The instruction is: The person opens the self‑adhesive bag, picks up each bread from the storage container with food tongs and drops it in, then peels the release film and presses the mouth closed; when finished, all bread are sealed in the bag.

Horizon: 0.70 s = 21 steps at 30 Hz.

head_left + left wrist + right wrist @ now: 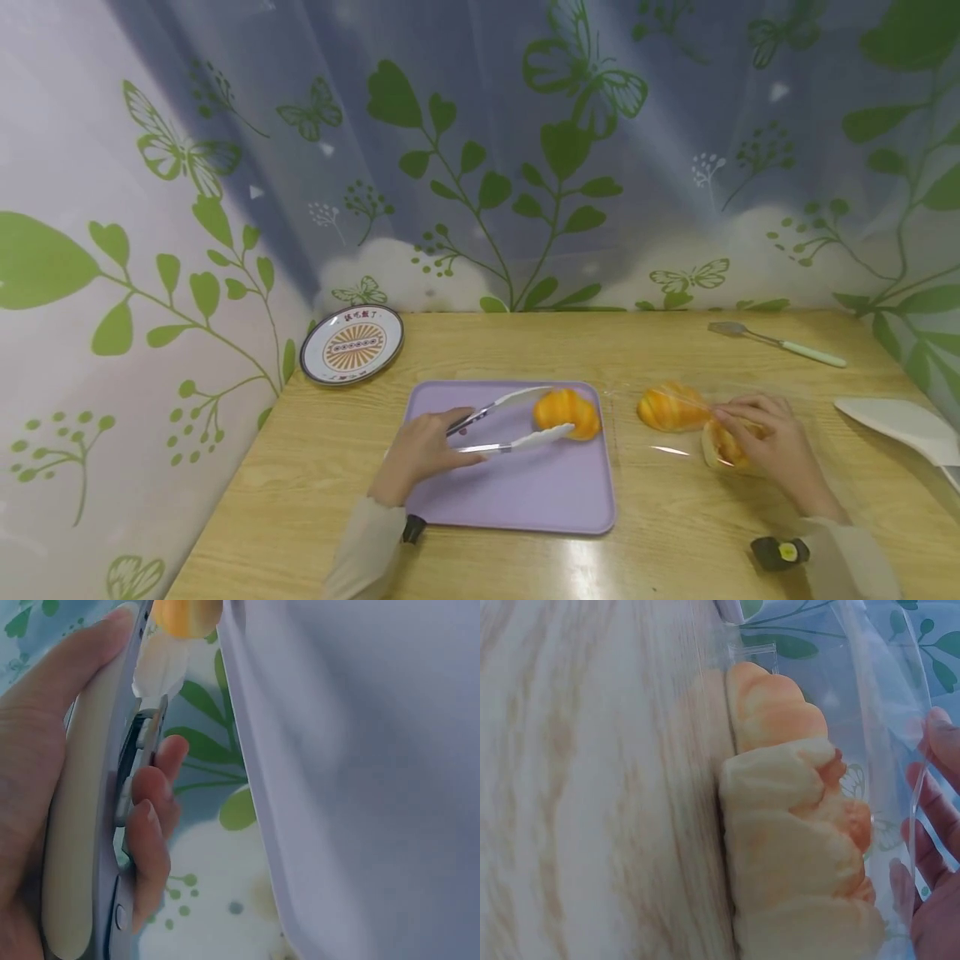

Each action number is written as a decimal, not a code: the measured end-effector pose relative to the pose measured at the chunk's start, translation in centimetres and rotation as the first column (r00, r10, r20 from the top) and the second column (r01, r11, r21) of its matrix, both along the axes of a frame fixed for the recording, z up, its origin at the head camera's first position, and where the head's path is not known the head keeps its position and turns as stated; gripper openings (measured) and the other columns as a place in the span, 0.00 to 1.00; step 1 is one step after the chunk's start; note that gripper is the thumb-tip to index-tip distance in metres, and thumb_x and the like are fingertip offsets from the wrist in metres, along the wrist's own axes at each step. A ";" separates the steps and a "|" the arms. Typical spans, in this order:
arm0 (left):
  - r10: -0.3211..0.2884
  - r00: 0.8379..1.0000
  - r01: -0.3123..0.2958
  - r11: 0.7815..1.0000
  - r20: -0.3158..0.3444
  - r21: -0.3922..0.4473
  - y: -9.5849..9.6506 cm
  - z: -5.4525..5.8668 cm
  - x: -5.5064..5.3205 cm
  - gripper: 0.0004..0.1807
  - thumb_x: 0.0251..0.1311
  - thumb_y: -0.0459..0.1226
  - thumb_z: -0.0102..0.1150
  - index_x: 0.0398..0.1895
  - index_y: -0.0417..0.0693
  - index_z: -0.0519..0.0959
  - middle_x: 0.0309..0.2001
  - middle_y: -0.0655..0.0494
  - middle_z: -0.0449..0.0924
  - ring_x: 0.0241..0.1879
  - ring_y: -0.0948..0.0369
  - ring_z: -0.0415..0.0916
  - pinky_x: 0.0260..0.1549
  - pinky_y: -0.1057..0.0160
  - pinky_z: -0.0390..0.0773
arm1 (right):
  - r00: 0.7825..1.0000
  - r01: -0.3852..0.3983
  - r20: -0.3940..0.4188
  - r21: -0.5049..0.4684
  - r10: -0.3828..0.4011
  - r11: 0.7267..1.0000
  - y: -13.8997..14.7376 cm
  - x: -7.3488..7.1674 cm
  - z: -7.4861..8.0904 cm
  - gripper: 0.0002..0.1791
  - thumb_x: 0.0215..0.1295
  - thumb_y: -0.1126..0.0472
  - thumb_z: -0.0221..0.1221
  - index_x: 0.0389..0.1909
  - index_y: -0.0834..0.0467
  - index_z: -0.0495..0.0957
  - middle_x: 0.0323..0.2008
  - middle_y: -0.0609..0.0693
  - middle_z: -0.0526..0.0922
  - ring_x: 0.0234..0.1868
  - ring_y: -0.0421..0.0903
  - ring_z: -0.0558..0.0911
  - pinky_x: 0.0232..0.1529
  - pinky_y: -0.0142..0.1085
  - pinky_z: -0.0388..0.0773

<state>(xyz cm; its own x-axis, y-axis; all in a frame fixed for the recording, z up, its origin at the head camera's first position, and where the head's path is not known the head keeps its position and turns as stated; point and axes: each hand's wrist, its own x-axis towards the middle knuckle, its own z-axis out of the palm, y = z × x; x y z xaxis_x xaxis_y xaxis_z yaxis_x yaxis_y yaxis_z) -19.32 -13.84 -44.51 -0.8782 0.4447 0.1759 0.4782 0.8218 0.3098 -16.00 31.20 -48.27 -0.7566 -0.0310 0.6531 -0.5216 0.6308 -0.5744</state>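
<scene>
My left hand holds a pair of metal tongs, its thumb and fingers on the two arms. The spread tips lie on either side of an orange-yellow bread roll on the purple tray. In the left wrist view the tongs' pale handle rests against the palm. My right hand pinches the edge of a clear plastic bag. Within the bag lie a golden bread roll and, partly hidden by the hand, a paler-sided bread.
A patterned plate stands at the back left of the wooden table. Toward the back right lies a small utensil with a pale green handle. A white scoop-like utensil is at the right edge. A printed curtain hangs behind.
</scene>
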 end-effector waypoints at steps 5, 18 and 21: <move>0.008 1.000 -0.008 0.999 0.017 -0.049 -0.5 0.2 0.0 0.37 0.41 0.56 0.75 0.56 0.49 0.81 0.19 0.62 0.69 0.22 0.67 0.62 0.20 0.69 0.63 | 1.000 -0.019 -0.020 0.005 0.019 1.000 -0.1 -0.1 -0.1 0.09 0.49 0.78 0.66 0.33 0.67 0.85 0.41 0.22 0.74 0.47 0.26 0.67 0.47 0.17 0.60; -0.045 0.997 0.050 0.995 -0.063 0.082 0.4 -0.5 -0.3 0.30 0.44 0.53 0.74 0.52 0.54 0.82 0.19 0.65 0.72 0.19 0.70 0.59 0.18 0.72 0.60 | 1.000 -0.026 -0.010 -0.017 0.026 1.000 -0.1 -0.1 -0.2 0.10 0.49 0.79 0.66 0.33 0.66 0.85 0.41 0.22 0.76 0.45 0.27 0.68 0.45 0.18 0.60; -0.073 0.995 0.078 0.993 -0.066 0.085 1.5 -0.5 -0.5 0.30 0.44 0.54 0.74 0.53 0.55 0.82 0.20 0.64 0.74 0.20 0.70 0.61 0.19 0.73 0.62 | 1.000 -0.021 0.005 -0.025 0.021 0.999 -0.2 0.0 -0.2 0.10 0.50 0.79 0.65 0.33 0.66 0.85 0.40 0.22 0.76 0.45 0.26 0.68 0.46 0.18 0.60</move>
<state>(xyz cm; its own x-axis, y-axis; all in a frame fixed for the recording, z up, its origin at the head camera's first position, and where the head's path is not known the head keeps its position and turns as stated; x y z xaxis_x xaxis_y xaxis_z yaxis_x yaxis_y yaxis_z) -19.83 -12.35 -45.01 -0.8288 0.4897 0.2706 0.5585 0.7536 0.3466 -16.04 30.99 -48.49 -0.7597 -0.0312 0.6496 -0.5315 0.6054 -0.5925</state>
